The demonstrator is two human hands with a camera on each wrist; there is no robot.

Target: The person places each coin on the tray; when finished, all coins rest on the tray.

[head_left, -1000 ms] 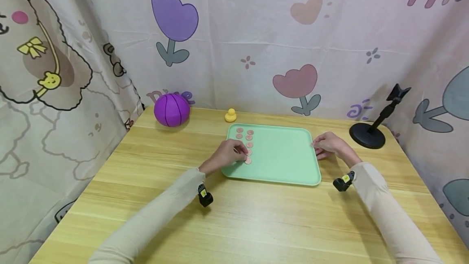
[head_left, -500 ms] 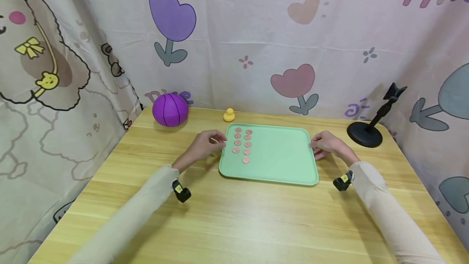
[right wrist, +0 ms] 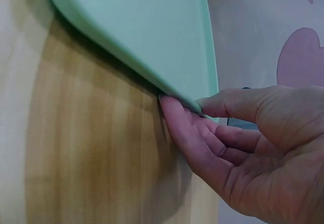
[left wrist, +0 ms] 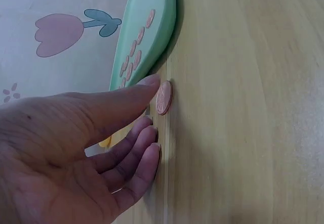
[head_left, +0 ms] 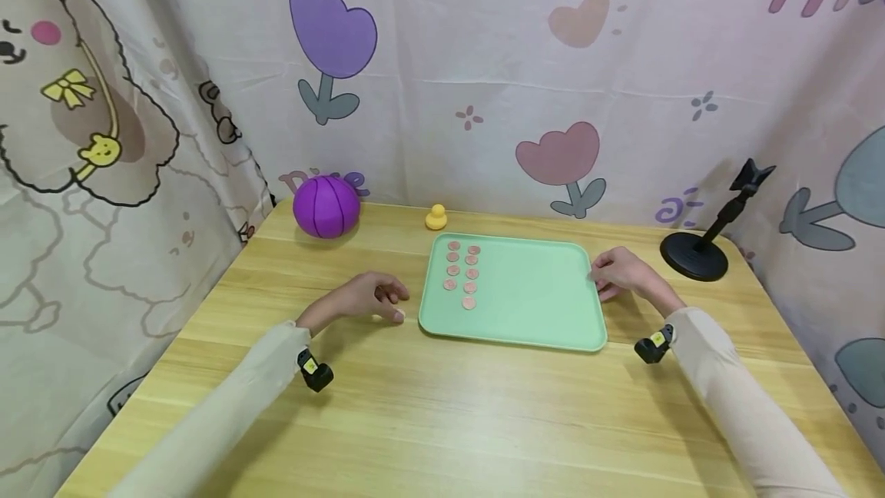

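A pale green tray (head_left: 528,298) lies on the table, with two columns of copper-coloured coins (head_left: 470,273) near its left side. Left of the tray, my left hand (head_left: 362,297) is low over the table, thumb and fingers apart and loosely bent. One more copper coin (left wrist: 164,98) lies on the wood right at the tip of my left thumb (left wrist: 148,81). My right hand (head_left: 620,270) pinches the tray's right rim, thumb on top and fingers (right wrist: 177,118) underneath, as the right wrist view shows.
Behind the tray stands a yellow rubber duck (head_left: 436,217). A purple ball (head_left: 326,207) sits at the back left, and a black stand (head_left: 694,256) with a tilted post at the back right. Patterned cloth (head_left: 442,44) hangs behind the table (head_left: 442,421).
My left hand has drawn back from over the tray to the table on its left, uncovering several coins in the left column. My right hand has stayed at the tray's right rim.
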